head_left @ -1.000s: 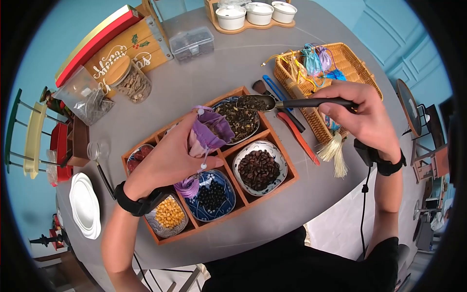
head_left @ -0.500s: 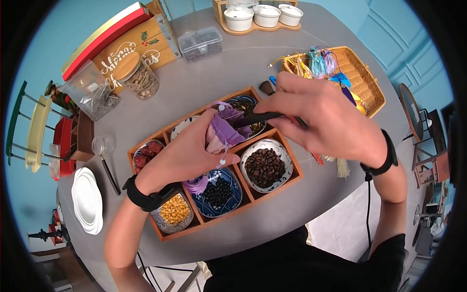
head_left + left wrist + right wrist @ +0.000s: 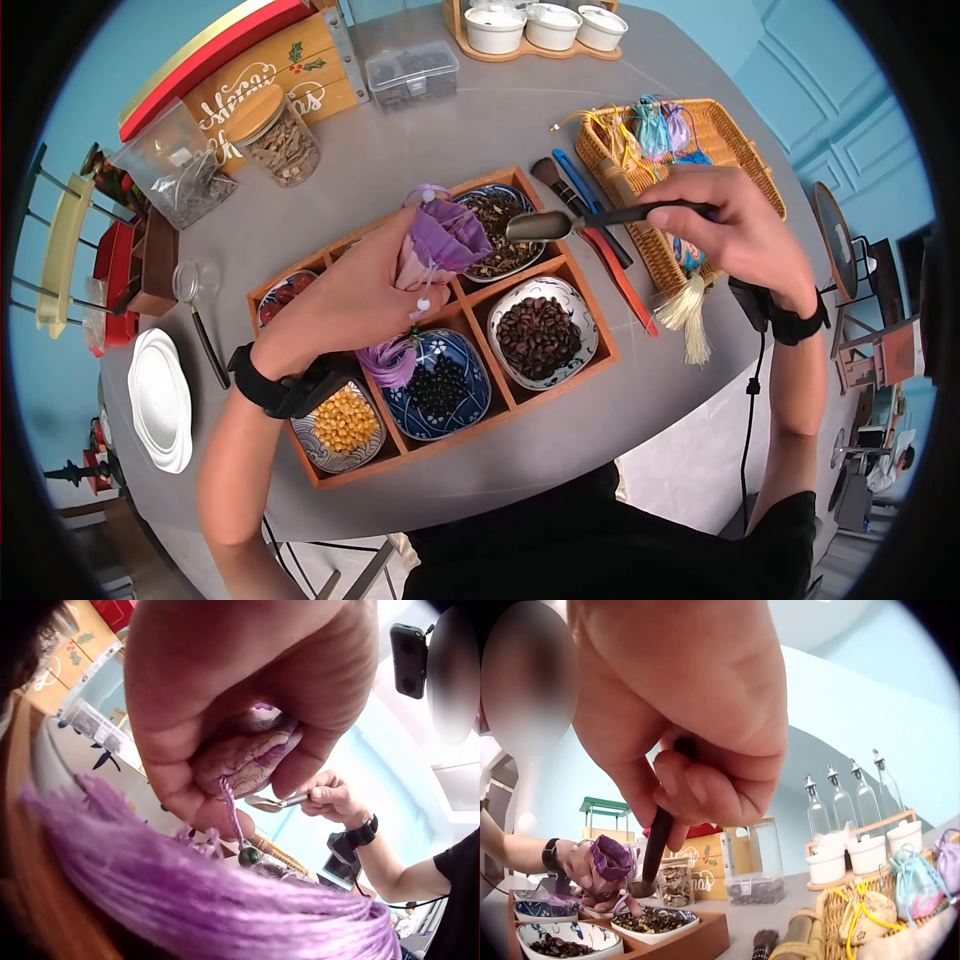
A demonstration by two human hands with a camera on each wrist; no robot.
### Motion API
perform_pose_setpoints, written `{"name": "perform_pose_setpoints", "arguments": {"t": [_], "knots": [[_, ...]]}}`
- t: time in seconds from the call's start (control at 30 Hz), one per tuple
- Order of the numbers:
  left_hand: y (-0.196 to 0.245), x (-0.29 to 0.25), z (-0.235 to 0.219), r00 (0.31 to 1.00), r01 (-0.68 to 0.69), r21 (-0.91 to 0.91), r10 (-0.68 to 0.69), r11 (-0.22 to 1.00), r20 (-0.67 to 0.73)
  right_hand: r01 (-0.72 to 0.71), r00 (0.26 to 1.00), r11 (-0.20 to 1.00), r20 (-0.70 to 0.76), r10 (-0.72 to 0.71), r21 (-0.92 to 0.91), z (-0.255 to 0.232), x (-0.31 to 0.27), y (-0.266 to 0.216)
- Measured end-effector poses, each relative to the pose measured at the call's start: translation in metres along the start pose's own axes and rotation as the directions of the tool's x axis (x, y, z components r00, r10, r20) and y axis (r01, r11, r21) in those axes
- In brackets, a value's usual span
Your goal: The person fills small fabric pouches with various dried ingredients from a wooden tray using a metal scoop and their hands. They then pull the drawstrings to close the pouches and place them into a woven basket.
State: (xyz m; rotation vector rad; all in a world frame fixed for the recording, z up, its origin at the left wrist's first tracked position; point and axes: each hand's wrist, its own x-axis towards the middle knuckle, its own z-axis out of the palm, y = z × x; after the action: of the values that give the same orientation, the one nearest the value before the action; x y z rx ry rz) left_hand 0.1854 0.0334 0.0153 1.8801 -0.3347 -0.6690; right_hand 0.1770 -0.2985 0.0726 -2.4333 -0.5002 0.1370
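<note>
The left hand grips a purple drawstring pouch whose mouth is open, above the wooden divided box. A purple tassel hangs below it. In the left wrist view fingers curl around the pouch. The right hand pinches the black handle of a metal scoop, which looks empty, over the edge of the dried-leaf bowl. In the right wrist view the handle slants down from the right hand. Dark beans, black beans and yellow kernels fill nearby bowls.
A wicker basket with small pouches lies at right, beside a brush and red tweezers. At left are a white dish, a small strainer and a lidded jar. White pots stand behind.
The right hand first brought the loaded scoop to the pouch's mouth, then drew it back to the right; the scoop now looks empty. The left hand still holds the pouch over the box.
</note>
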Motion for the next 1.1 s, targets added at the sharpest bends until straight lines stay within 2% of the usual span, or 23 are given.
{"name": "perform_pose_setpoints", "arguments": {"t": [0.03, 0.1, 0.17, 0.23, 0.33, 0.43, 0.6, 0.7, 0.77, 0.8, 0.9, 0.97, 1.0, 1.07, 1.1], "knots": [[0.0, 0.001, -0.001, 1.0, 0.001, 0.002, -0.001, 1.0, 0.006, -0.005, 1.0, 1.0, -0.002, 0.005, 0.002, 0.003, 0.001, 0.001], [0.0, 0.001, -0.002, 1.0, 0.014, 0.022, -0.014, 1.0, 0.012, -0.003, 0.996, 0.995, 0.084, -0.005, 0.096, 0.011, 0.005, 0.003], [0.001, 0.0, 0.0, 1.0, 0.013, -0.019, -0.013, 1.0, 0.001, 0.008, 0.996, 0.995, 0.089, -0.016, 0.096, 0.015, 0.01, 0.0], [0.003, -0.002, 0.002, 1.0, 0.012, -0.062, -0.012, 0.998, -0.011, -0.079, 0.978, 0.997, 0.196, 0.073, 0.019, 0.013, 0.016, -0.007], [0.004, -0.002, 0.002, 0.999, 0.033, -0.006, -0.033, 0.999, -0.03, -0.135, 0.967, 0.991, 0.215, 0.134, -0.01, 0.019, 0.027, -0.009], [0.003, -0.003, 0.001, 0.999, 0.047, -0.005, -0.047, 0.999, -0.004, -0.107, 0.981, 0.991, 0.173, 0.092, 0.08, 0.022, 0.036, 0.001], [0.0, -0.001, 0.001, 1.0, 0.019, -0.008, -0.019, 1.0, -0.005, -0.153, 0.977, 0.984, 0.165, 0.136, 0.095, 0.013, 0.029, 0.0], [0.002, -0.001, 0.002, 1.0, -0.005, -0.037, 0.005, 0.999, -0.001, -0.123, 0.984, 0.991, 0.135, 0.115, 0.052, 0.009, 0.023, -0.004], [0.001, 0.001, 0.0, 1.0, 0.009, -0.024, -0.008, 1.0, 0.021, -0.18, 0.967, 0.981, 0.173, 0.189, -0.069, 0.007, 0.025, -0.01], [0.001, 0.002, 0.0, 0.999, 0.024, -0.013, -0.023, 1.0, 0.038, -0.183, 0.967, 0.981, 0.167, 0.193, -0.068, 0.007, 0.025, -0.01], [0.003, 0.002, 0.004, 1.0, 0.007, -0.037, -0.006, 0.999, 0.017, -0.135, 0.981, 0.988, 0.13, 0.143, -0.07, 0.006, 0.024, -0.01], [0.006, -0.001, 0.003, 1.0, 0.026, -0.033, -0.025, 0.999, 0.015, -0.012, 1.0, 0.999, -0.014, 0.011, -0.051, 0.006, 0.017, -0.01], [0.006, -0.002, 0.003, 0.999, 0.048, -0.027, -0.048, 0.998, 0.02, -0.014, 1.0, 0.999, -0.009, 0.014, -0.049, 0.006, 0.015, -0.011], [0.005, -0.003, 0.002, 0.998, 0.062, -0.04, -0.061, 0.997, 0.027, 0.166, 0.976, 0.931, -0.08, -0.202, -0.325, 0.002, 0.011, -0.013], [0.004, -0.003, 0.002, 0.997, 0.07, -0.049, -0.069, 0.996, 0.032, 0.159, 0.977, 0.932, -0.081, -0.195, -0.325, 0.001, 0.01, -0.015]]}}
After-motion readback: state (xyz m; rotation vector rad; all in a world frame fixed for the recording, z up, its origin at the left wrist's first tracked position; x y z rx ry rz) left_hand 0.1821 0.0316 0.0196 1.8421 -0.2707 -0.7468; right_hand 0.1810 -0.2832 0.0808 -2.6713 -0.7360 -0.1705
